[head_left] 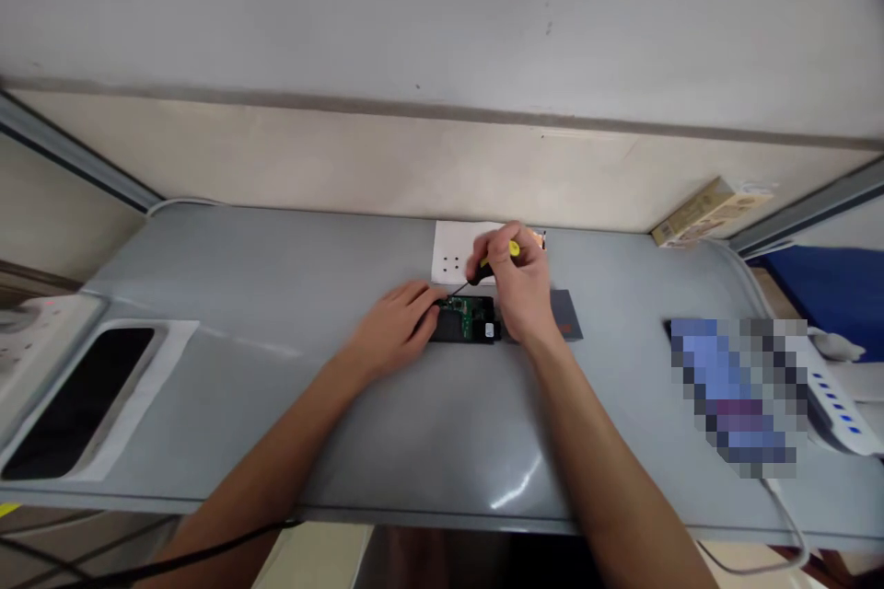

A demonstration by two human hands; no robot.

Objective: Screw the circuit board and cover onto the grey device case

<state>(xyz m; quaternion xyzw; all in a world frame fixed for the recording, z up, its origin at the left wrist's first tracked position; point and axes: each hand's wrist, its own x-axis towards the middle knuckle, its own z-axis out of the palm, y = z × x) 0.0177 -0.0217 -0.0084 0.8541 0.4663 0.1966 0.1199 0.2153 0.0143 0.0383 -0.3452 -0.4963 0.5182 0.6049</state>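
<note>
Left hand lies flat on the desk, fingers spread, tips pressing the left end of the small black device with its green circuit board exposed. Device's long axis runs left-right, just right of that grip. Right hand is pinched around a yellow-handled screwdriver; the shaft slants down-left from the grip, tip on the board's top-left corner. White sheet just behind, dark card beside the right hand.
</note>
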